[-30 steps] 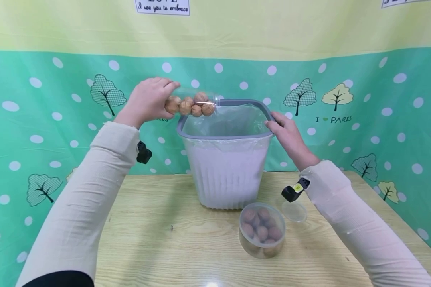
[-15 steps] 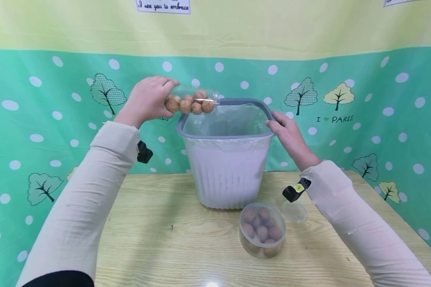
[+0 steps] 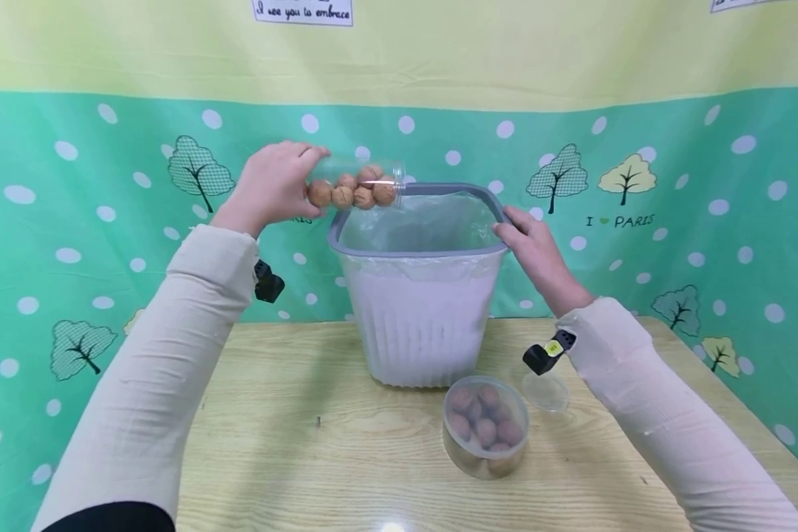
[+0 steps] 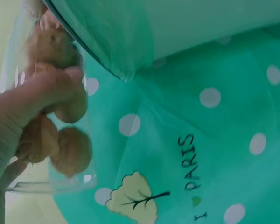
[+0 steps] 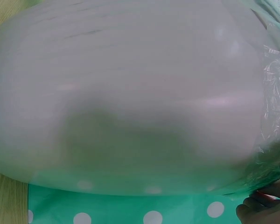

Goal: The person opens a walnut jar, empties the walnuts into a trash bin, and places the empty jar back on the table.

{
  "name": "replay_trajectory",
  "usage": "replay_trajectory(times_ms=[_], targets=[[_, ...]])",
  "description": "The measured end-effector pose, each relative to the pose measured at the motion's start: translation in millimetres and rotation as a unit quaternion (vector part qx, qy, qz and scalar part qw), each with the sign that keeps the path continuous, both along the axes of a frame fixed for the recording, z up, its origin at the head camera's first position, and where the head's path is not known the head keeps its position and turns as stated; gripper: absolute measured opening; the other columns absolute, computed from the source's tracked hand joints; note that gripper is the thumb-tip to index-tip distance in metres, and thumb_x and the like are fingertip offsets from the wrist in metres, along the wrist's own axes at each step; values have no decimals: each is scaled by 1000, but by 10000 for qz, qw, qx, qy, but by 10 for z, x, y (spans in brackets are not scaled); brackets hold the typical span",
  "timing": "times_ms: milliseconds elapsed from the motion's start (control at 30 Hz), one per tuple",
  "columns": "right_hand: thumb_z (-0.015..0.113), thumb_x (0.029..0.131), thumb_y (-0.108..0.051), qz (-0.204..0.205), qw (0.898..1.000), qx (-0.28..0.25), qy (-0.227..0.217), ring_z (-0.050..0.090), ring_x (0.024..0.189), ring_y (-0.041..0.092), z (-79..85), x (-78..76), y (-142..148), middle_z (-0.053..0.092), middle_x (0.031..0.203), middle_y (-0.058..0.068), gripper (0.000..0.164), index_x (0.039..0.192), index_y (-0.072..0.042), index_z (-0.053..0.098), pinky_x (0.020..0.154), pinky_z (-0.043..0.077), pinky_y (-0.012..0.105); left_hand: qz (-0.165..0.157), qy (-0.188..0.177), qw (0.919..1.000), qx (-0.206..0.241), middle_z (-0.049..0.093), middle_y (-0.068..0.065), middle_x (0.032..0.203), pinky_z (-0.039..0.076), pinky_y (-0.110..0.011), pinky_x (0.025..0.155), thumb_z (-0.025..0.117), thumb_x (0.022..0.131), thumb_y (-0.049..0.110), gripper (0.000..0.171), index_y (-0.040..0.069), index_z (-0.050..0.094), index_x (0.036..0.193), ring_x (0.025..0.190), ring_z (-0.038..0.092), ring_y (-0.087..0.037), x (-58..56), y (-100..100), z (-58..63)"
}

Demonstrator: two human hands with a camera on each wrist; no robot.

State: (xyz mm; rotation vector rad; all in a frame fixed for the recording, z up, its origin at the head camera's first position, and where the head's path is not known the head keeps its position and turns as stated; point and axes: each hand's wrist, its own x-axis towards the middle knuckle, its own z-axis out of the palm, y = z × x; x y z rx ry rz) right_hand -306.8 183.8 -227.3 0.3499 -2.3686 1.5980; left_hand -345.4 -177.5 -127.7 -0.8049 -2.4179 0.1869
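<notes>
My left hand (image 3: pixel 278 181) grips a clear plastic jar (image 3: pixel 389 171) lying on its side in the air, its mouth over the left rim of a trash can. Several walnuts (image 3: pixel 343 195) lie along the jar's lower side; in the left wrist view the thumb crosses the jar in front of the walnuts (image 4: pixel 71 151). The white trash can (image 3: pixel 419 318) has a grey rim and a clear liner bag (image 3: pixel 425 222) folded over it. My right hand (image 3: pixel 535 251) holds the rim at its right corner, with the fingers partly hidden. In the right wrist view the can's wall (image 5: pixel 130 84) fills most of the picture.
A round clear tub (image 3: pixel 485 428) with several walnuts under a translucent top stands on the wooden table (image 3: pixel 259 443), in front of the can. A clear round lid (image 3: pixel 547 391) lies behind it to the right. A green dotted curtain (image 3: pixel 126 273) hangs behind the table.
The jar has levelled out very slightly, and the walnuts in it sit a touch higher. Otherwise both hands and the can stay in place.
</notes>
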Motion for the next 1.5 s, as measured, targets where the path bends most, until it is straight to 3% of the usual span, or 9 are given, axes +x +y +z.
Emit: replay_trajectory(times_ms=[233,433,900,1033,1233,1300,1500], targets=[[47,94,-31,-72,10000,33,38,39,104,21,-1,-8,2,50,121,11,47,137,-12,49,87,35,42,62,-235,9997,49,57,-21,124,42,-56,92,82,65,23,77,-1,50,130,110,52,-40,-14,-26,-23],[47,94,-32,-64,10000,38,14,39,107,21,-2,-5,17,49,125,11,50,140,-13,46,90,35,44,27,-186,9998,91,57,-21,124,42,-56,92,83,64,22,77,-1,51,130,109,53,-40,-36,-36,-44],[45,95,-32,-81,9999,97,48,39,104,21,11,-2,-1,49,118,11,47,137,-11,48,86,34,42,360,-796,9933,752,53,-22,131,40,-54,95,81,68,22,81,0,44,136,113,50,-39,-22,-136,-85],[46,94,-32,-59,10000,67,44,38,99,21,8,-5,-6,47,108,11,42,129,-8,52,82,33,41,231,-965,9874,1234,50,-18,135,41,-53,93,80,71,24,81,3,42,139,116,48,-37,2,-143,-69],[46,95,-33,-19,10000,42,19,39,107,20,11,2,12,49,123,10,48,137,-12,48,91,34,44,-89,-1124,9778,1768,48,-16,138,37,-51,100,80,72,25,84,5,38,143,123,45,-36,11,-101,-31],[46,95,-33,-11,10000,21,1,38,104,21,10,1,16,48,120,10,47,137,-13,49,88,34,43,-118,-1167,9769,1787,48,-17,138,35,-51,102,80,72,25,84,4,38,142,123,45,-36,7,-97,-29],[46,95,-34,-51,10000,74,-18,38,103,20,6,-2,5,48,116,8,46,136,-12,50,85,34,41,77,-1161,9845,1311,46,-17,139,37,-53,100,81,72,24,82,3,40,141,126,42,-38,-15,-130,-61]])
